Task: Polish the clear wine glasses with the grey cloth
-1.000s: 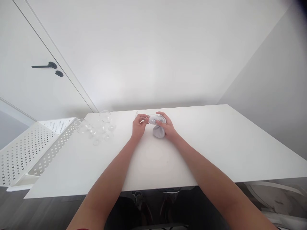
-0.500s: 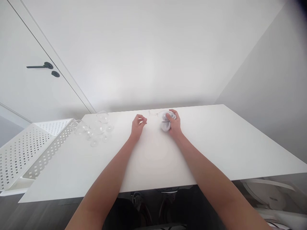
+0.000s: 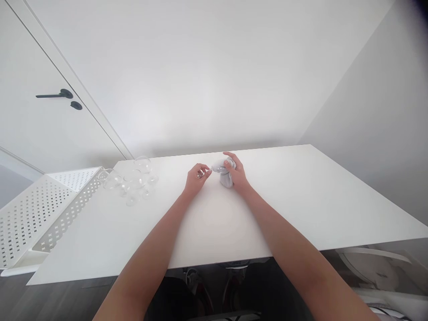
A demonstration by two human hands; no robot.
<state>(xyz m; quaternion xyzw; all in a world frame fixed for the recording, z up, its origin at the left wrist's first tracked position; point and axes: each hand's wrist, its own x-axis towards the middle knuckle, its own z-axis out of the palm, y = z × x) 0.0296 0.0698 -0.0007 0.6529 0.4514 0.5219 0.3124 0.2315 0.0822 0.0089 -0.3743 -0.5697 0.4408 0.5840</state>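
Observation:
A clear wine glass [image 3: 218, 167] lies on its side in the air between my hands, above the white table. Pinched at its stem, the glass is held by my left hand [image 3: 198, 177], and part of the foot shows by the fingers. My right hand [image 3: 236, 171] grips a light grey cloth [image 3: 227, 179] around the bowl. The thumb presses the cloth at the rim, and a fold hangs below. Most of the rim is hidden by cloth and fingers.
Several clear stemmed glasses [image 3: 137, 179] stand close together at the table's left end. The white table [image 3: 287, 205] backs onto a wall. Left of it is a white perforated rack [image 3: 36, 209], and a door with a dark handle [image 3: 55, 95] lies beyond.
My left hand has moved right and closed on the stem of the glass. My right hand, with cloth and bowl, has shifted slightly left. The glasses at left stay put.

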